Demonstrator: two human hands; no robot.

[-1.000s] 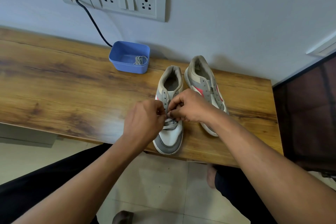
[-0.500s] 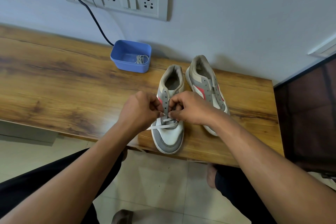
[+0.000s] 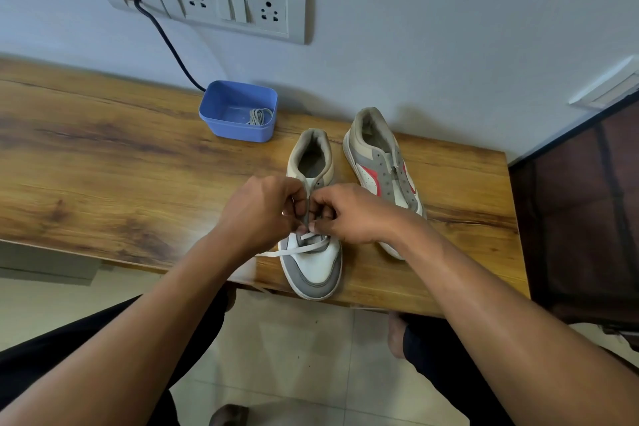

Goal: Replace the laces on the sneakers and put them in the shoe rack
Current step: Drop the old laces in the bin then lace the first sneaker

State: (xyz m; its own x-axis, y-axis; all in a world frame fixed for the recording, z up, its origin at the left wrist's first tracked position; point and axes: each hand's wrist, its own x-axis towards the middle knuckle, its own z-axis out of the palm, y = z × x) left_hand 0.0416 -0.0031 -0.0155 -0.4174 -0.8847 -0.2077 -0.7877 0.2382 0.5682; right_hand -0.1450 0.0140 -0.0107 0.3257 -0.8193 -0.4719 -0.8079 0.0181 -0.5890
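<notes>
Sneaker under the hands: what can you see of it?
White sneaker with grey toe cap, grey eyelet strips, beige collar. It stands upright on the wooden table, toe at the near edge, beside its unlaced mate. A white lace crosses its lowest eyelets. The left hand grips an eyelet strip; the right hand pinches the lace.

Both forearms reach in from the near side and meet in the middle. The left hand (image 3: 262, 207) and right hand (image 3: 349, 213) sit almost touching, fingers curled, both pinching the white lace (image 3: 304, 248).
</notes>
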